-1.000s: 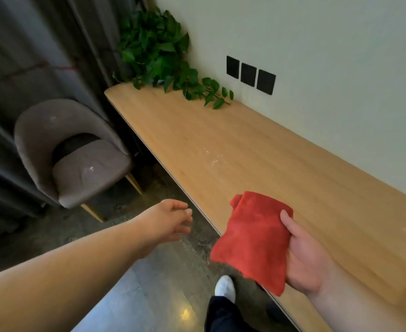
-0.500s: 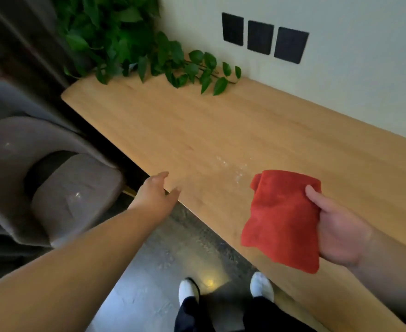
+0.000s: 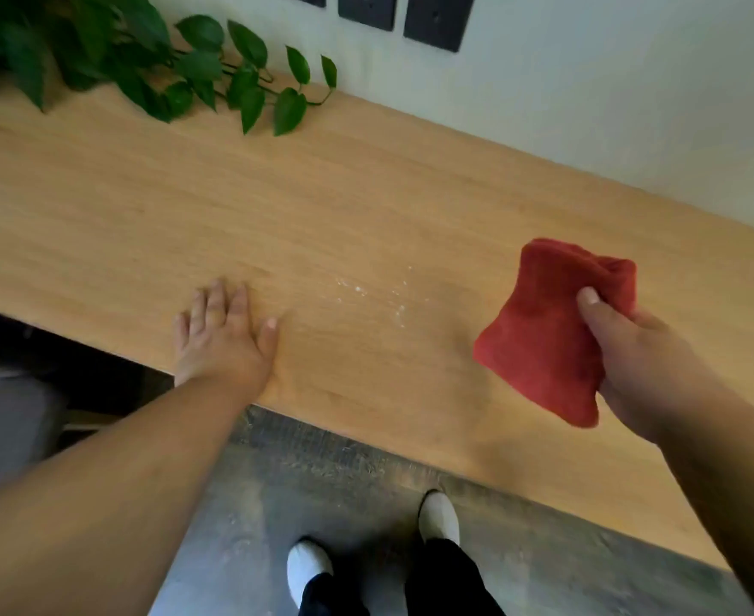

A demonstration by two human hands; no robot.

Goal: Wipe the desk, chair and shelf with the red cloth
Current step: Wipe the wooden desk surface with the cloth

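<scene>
left hand [image 3: 224,335] flat on the surface [image 3: 366,224] near its front edge, fingers straight and slightly spread, palm down, forearm reaching in from the lower left. right hand [image 3: 624,349] over the right part of the surface, fingers curled under and thumb pressed on top, pinching the red cloth [image 3: 552,331]. cloth folded and bunched at the grip, hanging loose toward the left, seemingly held just above the wood rather than lying on it; contact could not be told for sure. well apart from the left hand.

down at the bottom, two white shoes [image 3: 439,513] and dark trouser legs [image 3: 446,580] on a grey mottled floor [image 3: 321,464], right in front of the surface edge. at the left edge, a blurred grey shape [image 3: 6,420], likely the chair, partly under the surface line.

between the two hands, a scatter of white specks [image 3: 366,291] on the light wood grain, nearer the left hand's fingertips than the cloth.

farther back, trailing green leaves of a plant [image 3: 153,68] lying on the far left corner of the surface, against the pale wall [image 3: 588,104]. higher on that wall, dark square wall plates [image 3: 432,17], cut off by the top of the view.
</scene>
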